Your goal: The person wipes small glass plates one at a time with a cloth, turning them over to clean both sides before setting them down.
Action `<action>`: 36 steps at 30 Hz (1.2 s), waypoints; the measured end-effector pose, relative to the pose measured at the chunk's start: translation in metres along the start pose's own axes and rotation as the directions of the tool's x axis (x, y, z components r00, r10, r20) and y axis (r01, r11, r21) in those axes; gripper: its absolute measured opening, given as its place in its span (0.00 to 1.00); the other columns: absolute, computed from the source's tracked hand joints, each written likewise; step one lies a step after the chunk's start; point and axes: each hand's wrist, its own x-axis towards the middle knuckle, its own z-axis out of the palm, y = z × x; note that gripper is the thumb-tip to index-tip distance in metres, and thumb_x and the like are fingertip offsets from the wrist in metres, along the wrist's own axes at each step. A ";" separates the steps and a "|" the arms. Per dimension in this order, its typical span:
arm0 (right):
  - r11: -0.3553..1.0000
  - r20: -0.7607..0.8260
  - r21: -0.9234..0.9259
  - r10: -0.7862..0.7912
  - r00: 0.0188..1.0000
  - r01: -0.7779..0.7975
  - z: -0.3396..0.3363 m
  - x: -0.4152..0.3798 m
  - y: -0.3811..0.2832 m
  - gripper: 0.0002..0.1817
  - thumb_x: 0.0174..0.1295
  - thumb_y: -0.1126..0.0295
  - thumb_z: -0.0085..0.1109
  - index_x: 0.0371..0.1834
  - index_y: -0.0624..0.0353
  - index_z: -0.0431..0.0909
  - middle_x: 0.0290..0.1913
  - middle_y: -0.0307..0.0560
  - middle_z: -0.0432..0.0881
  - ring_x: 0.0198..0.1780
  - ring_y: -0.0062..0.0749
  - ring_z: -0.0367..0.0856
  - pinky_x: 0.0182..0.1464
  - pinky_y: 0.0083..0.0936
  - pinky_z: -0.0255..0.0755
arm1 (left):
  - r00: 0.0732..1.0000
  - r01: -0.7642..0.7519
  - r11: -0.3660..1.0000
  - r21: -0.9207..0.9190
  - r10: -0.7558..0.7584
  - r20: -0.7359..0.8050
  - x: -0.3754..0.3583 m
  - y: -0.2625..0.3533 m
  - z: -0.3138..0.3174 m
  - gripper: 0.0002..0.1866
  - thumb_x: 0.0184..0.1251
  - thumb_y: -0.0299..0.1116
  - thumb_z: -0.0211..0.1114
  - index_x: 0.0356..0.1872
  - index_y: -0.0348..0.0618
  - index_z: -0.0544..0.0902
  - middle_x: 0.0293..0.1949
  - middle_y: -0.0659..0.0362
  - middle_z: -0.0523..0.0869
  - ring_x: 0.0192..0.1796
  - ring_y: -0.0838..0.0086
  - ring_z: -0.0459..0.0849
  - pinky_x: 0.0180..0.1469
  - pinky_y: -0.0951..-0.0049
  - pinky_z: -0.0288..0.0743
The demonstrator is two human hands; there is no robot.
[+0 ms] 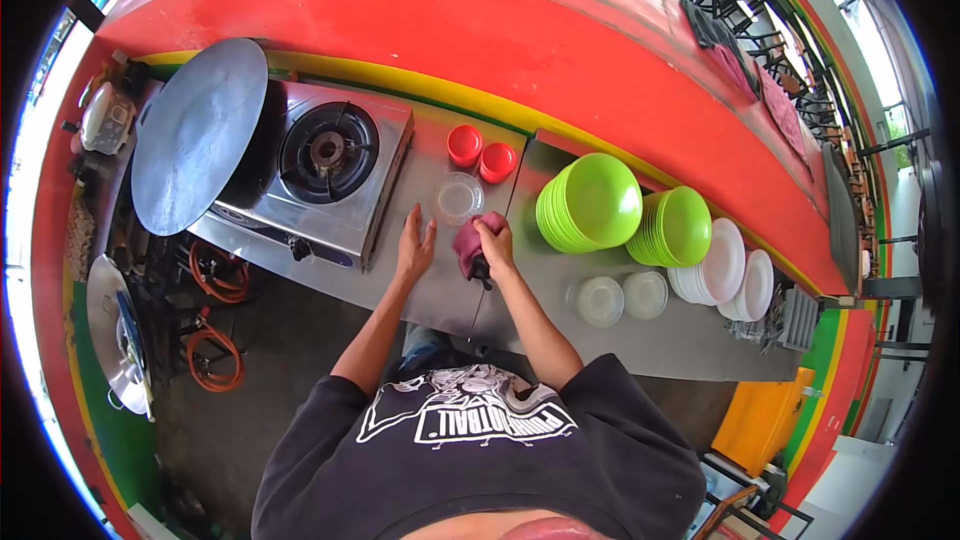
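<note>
My right hand (494, 243) is closed on a bunched maroon cloth (474, 242), over the front part of the steel counter (430, 290). To its left, my left hand (415, 248) is held with fingers stretched out and nothing in them. Just beyond both hands is a clear plastic bowl (459, 199). Two red cups (465, 144) stand behind that bowl, close together. A dark piece shows below the cloth under my right hand; its kind is hidden.
Left is a gas stove (345, 210) with one burner, and a large wok (200, 135) tilted beside it. Stacked green bowls (600, 200), clear bowls (600, 301) and white plates (722, 262) line the right side. A red wall (500, 50) rises behind the counter.
</note>
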 end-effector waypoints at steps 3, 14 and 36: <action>0.983 -0.067 -0.164 -0.095 0.993 0.083 0.024 0.015 0.012 0.15 0.62 0.62 0.69 0.43 0.60 0.79 0.37 0.41 0.81 0.40 0.27 0.78 0.44 0.31 0.74 | 0.997 -0.072 0.984 0.164 0.063 0.054 0.036 -0.013 -0.002 0.32 0.74 0.40 0.63 0.72 0.33 0.65 0.66 0.38 0.74 0.65 0.50 0.77 0.66 0.60 0.72; 0.999 -0.163 -0.046 -0.012 0.987 0.005 0.040 0.006 0.007 0.09 0.63 0.67 0.66 0.28 0.56 0.78 0.27 0.34 0.78 0.30 0.20 0.72 0.35 0.26 0.69 | 0.956 -0.235 0.948 0.214 0.186 0.226 0.074 0.001 0.002 0.32 0.64 0.32 0.66 0.67 0.29 0.69 0.61 0.35 0.78 0.62 0.42 0.78 0.65 0.53 0.72; 0.974 -0.019 0.200 0.110 0.994 -0.104 0.014 -0.012 0.022 0.08 0.63 0.65 0.67 0.35 0.53 0.79 0.34 0.37 0.83 0.35 0.26 0.81 0.39 0.27 0.76 | 1.000 -0.018 0.974 -0.224 0.015 -0.018 0.014 0.054 0.010 0.12 0.74 0.25 0.55 0.56 0.40 0.70 0.42 0.45 0.88 0.41 0.54 0.91 0.42 0.59 0.82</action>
